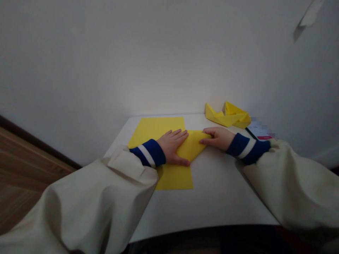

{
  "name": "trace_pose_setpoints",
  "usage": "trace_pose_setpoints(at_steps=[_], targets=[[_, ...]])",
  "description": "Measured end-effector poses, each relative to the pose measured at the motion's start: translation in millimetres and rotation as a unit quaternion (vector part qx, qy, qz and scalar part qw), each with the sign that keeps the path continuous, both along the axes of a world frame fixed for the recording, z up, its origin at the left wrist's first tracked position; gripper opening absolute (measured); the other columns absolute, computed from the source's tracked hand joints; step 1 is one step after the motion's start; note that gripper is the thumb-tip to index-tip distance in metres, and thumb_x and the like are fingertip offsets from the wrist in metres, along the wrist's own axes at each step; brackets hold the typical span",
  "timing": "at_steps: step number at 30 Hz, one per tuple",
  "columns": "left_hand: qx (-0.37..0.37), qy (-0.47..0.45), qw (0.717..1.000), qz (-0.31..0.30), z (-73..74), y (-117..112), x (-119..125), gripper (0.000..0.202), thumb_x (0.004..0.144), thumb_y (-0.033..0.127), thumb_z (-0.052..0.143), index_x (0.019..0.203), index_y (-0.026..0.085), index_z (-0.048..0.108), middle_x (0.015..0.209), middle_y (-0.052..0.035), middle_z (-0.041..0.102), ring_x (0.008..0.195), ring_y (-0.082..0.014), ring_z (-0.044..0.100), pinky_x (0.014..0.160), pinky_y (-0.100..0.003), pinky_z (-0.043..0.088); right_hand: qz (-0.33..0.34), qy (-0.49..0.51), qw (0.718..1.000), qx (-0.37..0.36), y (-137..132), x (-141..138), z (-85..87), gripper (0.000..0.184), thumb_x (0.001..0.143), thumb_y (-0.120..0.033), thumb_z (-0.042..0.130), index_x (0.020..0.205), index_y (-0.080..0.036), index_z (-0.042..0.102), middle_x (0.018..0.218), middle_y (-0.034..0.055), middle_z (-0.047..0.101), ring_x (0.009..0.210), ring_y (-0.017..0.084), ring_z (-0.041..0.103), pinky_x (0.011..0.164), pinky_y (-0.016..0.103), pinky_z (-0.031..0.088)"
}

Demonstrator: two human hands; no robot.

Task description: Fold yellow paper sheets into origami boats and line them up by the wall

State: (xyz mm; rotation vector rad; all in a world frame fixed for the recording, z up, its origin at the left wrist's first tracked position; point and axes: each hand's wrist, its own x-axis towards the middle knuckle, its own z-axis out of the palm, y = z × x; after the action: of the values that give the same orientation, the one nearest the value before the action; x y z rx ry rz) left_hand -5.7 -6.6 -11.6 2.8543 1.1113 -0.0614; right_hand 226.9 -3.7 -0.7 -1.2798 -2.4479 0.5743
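Note:
A piece of folded yellow paper (pixel 194 143) lies partly over a larger flat sheet of yellow paper (pixel 177 178) on the white table. My left hand (pixel 174 146) rests on the folded paper's left side, its fingers stretched out and thumb spread toward me. At the right corner, my right hand (pixel 217 137) pinches the folded paper between thumb and fingers. Part of the folded paper is hidden under my left hand, and my left forearm covers some of the flat sheet.
Folded yellow paper boats (pixel 227 115) stand at the table's back right, against the wall (pixel 169 70). Beside them lies a printed item (pixel 261 130), partly blurred out. The white table (pixel 212 197) has its near edge below my arms. Wooden boards (pixel 23 173) are at the left.

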Motion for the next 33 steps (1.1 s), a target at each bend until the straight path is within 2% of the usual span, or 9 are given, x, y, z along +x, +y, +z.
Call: trace_pose_setpoints(at_steps=[5, 9, 19, 26, 33], targets=[[-0.006, -0.003, 1.000, 0.013, 2.9, -2, 3, 0.111, 0.064, 0.078, 0.047, 0.142, 0.006, 0.018, 0.149, -0.0194, 0.018, 0.137, -0.0333, 0.017, 0.110, -0.049, 0.014, -0.022, -0.043, 0.997, 0.060, 1, -5, -3.0, 0.027, 0.080, -0.043, 0.050, 0.079, -0.017, 0.059, 0.076, 0.0045, 0.060, 0.068, 0.016, 0.050, 0.062, 0.027, 0.036], [-0.015, -0.011, 0.999, 0.028, 5.1, -1, 5, 0.112, 0.064, 0.075, 0.050, 0.143, 0.003, 0.013, 0.148, -0.0217, 0.018, 0.137, -0.0324, 0.019, 0.111, -0.047, 0.014, -0.021, -0.109, 0.987, 0.112, 2, -8, -3.7, 0.029, 0.082, -0.041, 0.048, 0.083, -0.015, 0.061, 0.083, 0.0096, 0.063, 0.076, 0.020, 0.053, 0.069, 0.030, 0.037], [-0.019, -0.014, 0.999, 0.033, 7.9, -2, 8, 0.114, 0.062, 0.074, 0.052, 0.142, 0.003, 0.014, 0.148, -0.0216, 0.019, 0.137, -0.0326, 0.019, 0.110, -0.048, 0.016, -0.044, -0.165, 0.979, 0.109, 3, -15, -4.2, 0.034, 0.083, -0.043, 0.046, 0.093, -0.015, 0.062, 0.091, 0.0115, 0.066, 0.083, 0.022, 0.057, 0.073, 0.032, 0.040], [-0.013, -0.017, 0.999, 0.043, 9.6, -5, 8, 0.114, 0.062, 0.074, 0.052, 0.142, 0.003, 0.015, 0.148, -0.0214, 0.019, 0.137, -0.0329, 0.019, 0.111, -0.047, 0.015, -0.069, -0.206, 0.963, 0.161, -3, -17, -0.6, 0.036, 0.081, -0.045, 0.046, 0.090, -0.013, 0.061, 0.091, 0.0137, 0.065, 0.086, 0.027, 0.055, 0.077, 0.036, 0.039], [-0.015, -0.037, 0.998, 0.043, 7.9, -4, 8, 0.111, 0.061, 0.073, 0.055, 0.141, 0.005, 0.020, 0.148, -0.0207, 0.021, 0.137, -0.0327, 0.019, 0.111, -0.050, 0.015, -0.072, -0.209, 0.964, 0.148, -2, -19, -1.5, 0.036, 0.083, -0.043, 0.044, 0.094, -0.012, 0.059, 0.097, 0.0148, 0.064, 0.089, 0.026, 0.057, 0.076, 0.035, 0.040]])
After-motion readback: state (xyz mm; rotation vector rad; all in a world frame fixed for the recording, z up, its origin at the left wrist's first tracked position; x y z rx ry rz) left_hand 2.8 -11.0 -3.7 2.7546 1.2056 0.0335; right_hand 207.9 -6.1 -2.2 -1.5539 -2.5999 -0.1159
